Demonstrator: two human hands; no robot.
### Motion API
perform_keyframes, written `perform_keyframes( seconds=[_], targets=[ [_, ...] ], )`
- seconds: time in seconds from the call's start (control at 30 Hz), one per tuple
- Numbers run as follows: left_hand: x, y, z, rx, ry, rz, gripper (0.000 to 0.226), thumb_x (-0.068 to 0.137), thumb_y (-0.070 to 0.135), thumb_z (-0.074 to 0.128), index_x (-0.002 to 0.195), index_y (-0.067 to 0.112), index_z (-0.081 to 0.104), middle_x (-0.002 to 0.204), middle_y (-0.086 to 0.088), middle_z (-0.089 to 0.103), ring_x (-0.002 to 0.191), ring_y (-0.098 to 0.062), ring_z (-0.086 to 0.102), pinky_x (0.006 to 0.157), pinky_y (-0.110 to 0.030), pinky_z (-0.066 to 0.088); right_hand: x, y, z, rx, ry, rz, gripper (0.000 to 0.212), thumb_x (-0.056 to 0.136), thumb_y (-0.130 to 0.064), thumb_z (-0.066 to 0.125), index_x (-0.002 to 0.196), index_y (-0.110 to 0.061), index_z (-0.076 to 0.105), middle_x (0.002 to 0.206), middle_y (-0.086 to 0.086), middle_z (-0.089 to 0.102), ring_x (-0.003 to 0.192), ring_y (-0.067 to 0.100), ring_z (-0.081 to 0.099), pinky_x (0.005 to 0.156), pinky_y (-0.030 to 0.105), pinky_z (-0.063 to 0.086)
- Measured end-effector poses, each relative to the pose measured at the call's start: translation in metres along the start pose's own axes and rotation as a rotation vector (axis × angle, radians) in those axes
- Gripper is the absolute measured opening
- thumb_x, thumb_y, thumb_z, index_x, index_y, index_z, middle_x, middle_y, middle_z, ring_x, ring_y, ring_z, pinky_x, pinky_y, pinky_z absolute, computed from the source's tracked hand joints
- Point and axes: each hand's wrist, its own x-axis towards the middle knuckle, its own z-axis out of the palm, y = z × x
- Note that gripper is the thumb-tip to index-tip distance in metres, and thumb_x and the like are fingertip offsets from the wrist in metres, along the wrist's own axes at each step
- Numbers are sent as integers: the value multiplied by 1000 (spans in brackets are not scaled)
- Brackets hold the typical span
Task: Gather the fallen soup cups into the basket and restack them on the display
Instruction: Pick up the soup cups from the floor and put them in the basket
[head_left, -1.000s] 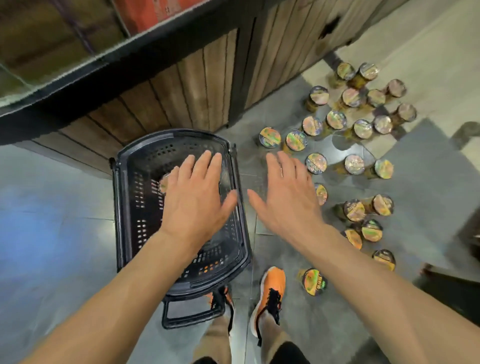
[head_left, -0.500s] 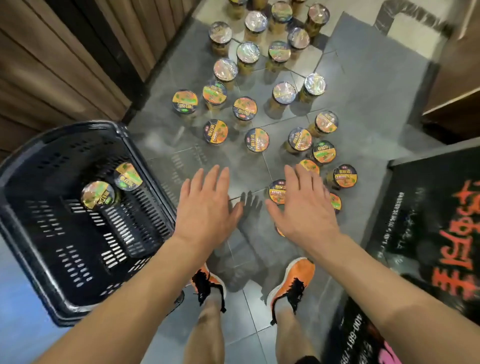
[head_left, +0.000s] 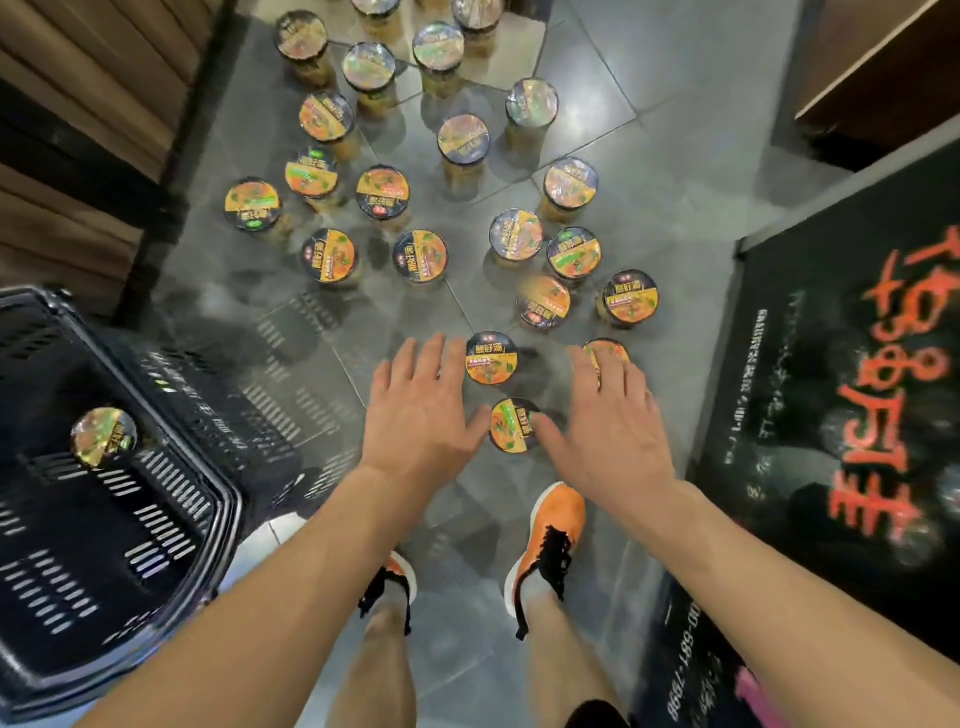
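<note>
early stage judged: one soup cup (head_left: 104, 435) is seen in the basket (head_left: 197, 410), about twenty are left on the floor (head_left: 649, 156), restacking not begun; left hand (head_left: 421, 410) and right hand (head_left: 605, 421) are held spread and empty over the nearest cups (head_left: 511, 425).

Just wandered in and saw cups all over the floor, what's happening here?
A person is standing over many soup cups upright on the tiled floor. The left hand and right hand are both open and empty, reaching toward the two nearest cups. A black basket sits on the person's left, with one cup visible inside.
</note>
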Motion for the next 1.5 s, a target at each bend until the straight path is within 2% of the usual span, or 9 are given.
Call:
perform_keyframes(
  seconds=[0.1, 0.23, 0.37, 0.63, 0.83, 1.03, 1.13, 1.27, 1.5],
  targets=[
    [25, 18, 14, 21, -45, -1, 83, 97, 60, 49, 162, 19, 18, 169, -5, 18, 155, -32, 13, 124, -50, 18, 21, 29, 6, 7, -18, -11, 89, 95, -61, 55, 161, -12, 22, 165, 14, 26, 150, 38, 25, 120, 52, 30],
    [62, 37, 41, 41, -66, -19, 85, 98, 62, 46, 163, 21, 10, 171, -4, 8, 156, -34, 6, 125, -52, 16, 57, 59, 23, 40, -37, 39, 91, 96, -62, 53, 162, -13, 14, 168, 13, 19, 152, 34, 18, 123, 49, 25],
    [103, 50, 78, 74, -95, -6, 91, 96, 64, 50, 164, 22, 6, 171, -4, 8, 156, -35, 6, 123, -55, 21, 95, 76, 52, 66, -80, 85, 92, 98, -63, 51, 163, -15, 9, 170, 12, 12, 155, 35, 12, 125, 51, 21],
    [178, 35, 170, 95, -137, -51, 101, 89, 66, 61, 163, 22, 6, 171, -2, 5, 155, -37, 5, 120, -58, 24, 156, 114, 143, 81, -66, 165, 100, 91, -69, 57, 162, -13, 14, 168, 16, 14, 153, 39, 15, 122, 53, 23],
    [215, 18, 240, 133, -193, -53, 109, 84, 71, 63, 162, 25, 2, 171, -2, 0, 155, -40, 3, 117, -62, 28, 196, 145, 209, 95, -137, 267, 108, 88, -74, 57, 164, -18, 4, 171, 12, 4, 156, 37, 6, 125, 54, 19],
    [249, 6, 296, 168, -222, -64, 118, 80, 78, 63, 162, 26, -3, 170, -1, -6, 154, -42, 2, 115, -64, 33, 237, 161, 262, 89, -174, 298, 118, 83, -79, 61, 163, -20, -2, 171, 11, -4, 156, 41, 1, 124, 59, 18],
    [257, 5, 309, 200, -212, -63, 117, 79, 78, 63, 161, 26, -2, 169, -3, -4, 153, -42, 5, 112, -63, 37, 248, 163, 276, 94, -179, 303, 124, 79, -78, 66, 163, -23, -7, 171, 11, -5, 155, 42, 1, 122, 60, 21],
    [260, 4, 316, 216, -148, -60, 110, 80, 73, 65, 160, 28, 5, 165, -4, 8, 146, -39, 17, 102, -58, 44, 255, 161, 286, 94, -123, 311, 124, 76, -70, 74, 161, -23, -3, 166, 13, 4, 150, 42, 11, 113, 60, 34],
    [248, 11, 293, 188, -115, -65, 106, 77, 71, 70, 157, 28, 15, 158, -4, 23, 140, -37, 26, 94, -53, 48, 243, 156, 261, 102, -76, 277, 120, 75, -66, 77, 160, -22, 5, 160, 13, 13, 143, 40, 20, 109, 57, 38]
  ],
)
